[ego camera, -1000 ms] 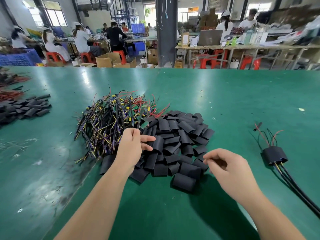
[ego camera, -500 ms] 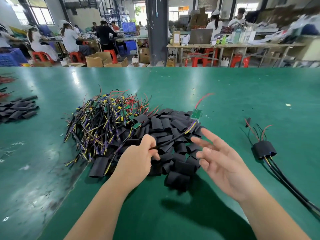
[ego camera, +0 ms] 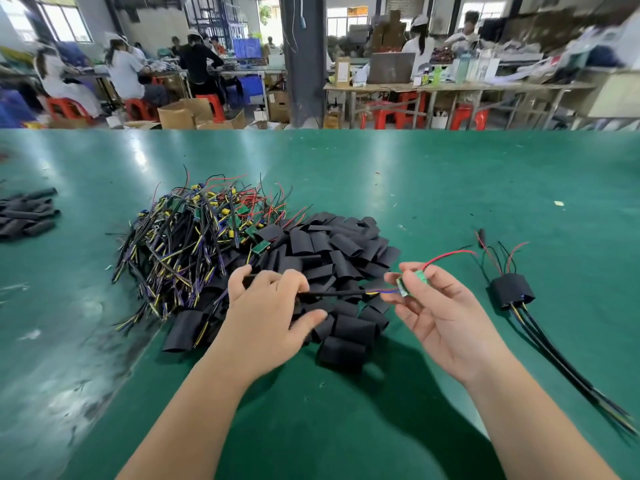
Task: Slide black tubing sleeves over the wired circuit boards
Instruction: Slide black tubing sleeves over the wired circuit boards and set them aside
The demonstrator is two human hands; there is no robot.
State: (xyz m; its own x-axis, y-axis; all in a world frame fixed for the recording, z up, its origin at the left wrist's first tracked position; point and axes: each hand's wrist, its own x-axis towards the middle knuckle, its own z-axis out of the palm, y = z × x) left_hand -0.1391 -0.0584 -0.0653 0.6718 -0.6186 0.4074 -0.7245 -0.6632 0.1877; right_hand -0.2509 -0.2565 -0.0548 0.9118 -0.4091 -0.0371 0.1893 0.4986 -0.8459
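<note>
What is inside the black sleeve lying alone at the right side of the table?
Thick black cables leave the black sleeve at its near end, thin red and black wires at its far end. What they join inside is covered.

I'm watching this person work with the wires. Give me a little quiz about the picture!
1. True or false: the right hand pinches a small green circuit board.
2. The left hand grips the board's: A) black cable, B) red wire.
3. Fill in: the table is ____ in colour.
Key: 1 true; 2 A; 3 green.
</note>
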